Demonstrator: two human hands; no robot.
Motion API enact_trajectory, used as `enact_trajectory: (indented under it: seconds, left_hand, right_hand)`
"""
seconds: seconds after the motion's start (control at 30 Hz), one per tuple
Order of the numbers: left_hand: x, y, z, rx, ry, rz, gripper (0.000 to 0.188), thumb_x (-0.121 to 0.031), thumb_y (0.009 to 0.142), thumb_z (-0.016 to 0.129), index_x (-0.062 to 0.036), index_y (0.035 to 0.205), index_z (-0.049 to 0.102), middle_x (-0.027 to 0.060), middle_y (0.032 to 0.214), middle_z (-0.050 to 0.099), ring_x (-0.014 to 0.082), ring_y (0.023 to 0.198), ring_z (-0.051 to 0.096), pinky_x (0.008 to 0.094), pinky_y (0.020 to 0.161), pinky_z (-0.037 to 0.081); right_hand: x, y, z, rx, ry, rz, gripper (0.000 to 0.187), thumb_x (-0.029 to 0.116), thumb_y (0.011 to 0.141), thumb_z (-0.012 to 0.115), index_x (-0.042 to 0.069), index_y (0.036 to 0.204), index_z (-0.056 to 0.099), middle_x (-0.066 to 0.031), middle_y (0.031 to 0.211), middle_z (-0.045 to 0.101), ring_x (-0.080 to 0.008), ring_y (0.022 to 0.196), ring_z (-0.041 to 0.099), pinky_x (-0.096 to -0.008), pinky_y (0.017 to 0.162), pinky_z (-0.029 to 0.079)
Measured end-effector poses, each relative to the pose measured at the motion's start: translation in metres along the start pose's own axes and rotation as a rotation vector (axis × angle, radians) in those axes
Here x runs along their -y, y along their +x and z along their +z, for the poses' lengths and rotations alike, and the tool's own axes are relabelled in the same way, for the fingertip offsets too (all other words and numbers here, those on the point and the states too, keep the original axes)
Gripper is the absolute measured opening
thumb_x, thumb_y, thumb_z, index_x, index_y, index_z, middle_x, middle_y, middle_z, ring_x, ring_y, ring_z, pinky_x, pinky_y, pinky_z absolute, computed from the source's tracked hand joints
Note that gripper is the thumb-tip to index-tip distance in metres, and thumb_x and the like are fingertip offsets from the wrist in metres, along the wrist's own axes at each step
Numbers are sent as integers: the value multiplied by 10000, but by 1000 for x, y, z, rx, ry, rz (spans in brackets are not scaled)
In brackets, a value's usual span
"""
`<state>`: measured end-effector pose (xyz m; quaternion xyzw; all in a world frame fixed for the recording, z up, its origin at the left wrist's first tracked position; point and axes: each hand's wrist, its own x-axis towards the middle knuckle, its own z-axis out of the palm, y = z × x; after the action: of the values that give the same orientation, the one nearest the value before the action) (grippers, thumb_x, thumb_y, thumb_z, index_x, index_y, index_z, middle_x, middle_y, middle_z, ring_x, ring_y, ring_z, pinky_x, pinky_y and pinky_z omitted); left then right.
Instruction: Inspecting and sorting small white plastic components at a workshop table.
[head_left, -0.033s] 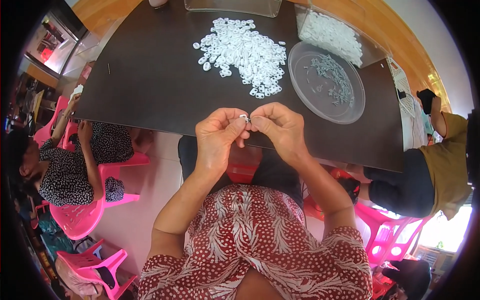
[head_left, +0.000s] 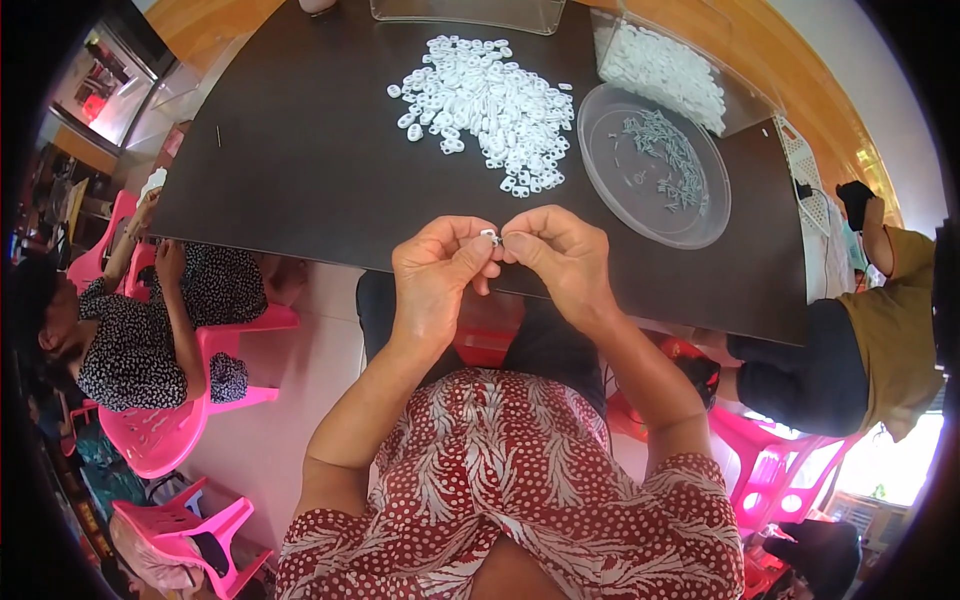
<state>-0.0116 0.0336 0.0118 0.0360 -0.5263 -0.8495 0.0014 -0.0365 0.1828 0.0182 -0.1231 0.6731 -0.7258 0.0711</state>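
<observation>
Just over the table's near edge, my left hand (head_left: 440, 268) is closed, with a small white plastic piece (head_left: 488, 233) pinched between thumb and forefinger. My right hand (head_left: 562, 256) meets it fingertip to fingertip. Its thumb and forefinger are pressed together on a tiny grey piece (head_left: 498, 241), which looks like one of the screws; most of it is covered by the fingers. Farther off on the table lies a pile of white oval pieces with holes (head_left: 490, 100). Small grey screws (head_left: 665, 150) lie in a round clear plastic tray (head_left: 625, 212) to the right.
A clear box (head_left: 760, 112) holding more white pieces (head_left: 660, 75) stands at the far right of the dark table (head_left: 300, 150). Another clear container (head_left: 470, 20) is at the far edge. People sit on both sides, near pink chairs (head_left: 150, 440).
</observation>
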Motion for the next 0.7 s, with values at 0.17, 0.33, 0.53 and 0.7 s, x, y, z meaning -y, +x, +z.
enact_trajectory:
  seconds: [0.17,0.33,0.53,0.7]
  left_hand:
    - [2,-1,1,-6,9,12,97,-38,861,593,38,918,614,90,777,646,110,622,585,216,505,454]
    - [2,-4,2,-24,2,10,101,-46,861,597,36,918,615,93,792,651,108,627,584,213,513,451]
    - [4,-7,3,-14,11,24,87,-27,862,586,30,925,602,58,796,630,73,648,562,175,519,421]
    - [7,-7,3,-25,15,57,100,-56,863,604,27,917,612,69,790,639,94,630,570,200,511,435]
  right_hand:
    - [1,0,-1,7,-20,42,96,37,856,590,-36,919,596,-65,832,628,-104,757,591,-239,712,487]
    - [-2,-1,1,-29,14,7,79,35,851,585,-37,881,600,-62,797,638,-92,740,598,-227,679,494]
    - [-4,-3,2,-20,-14,3,82,34,853,589,-41,885,599,-58,790,633,-88,732,590,-225,676,490]
    - [-7,-3,2,-13,-3,-14,79,36,853,589,-36,886,599,-51,786,630,-79,726,582,-221,672,485]
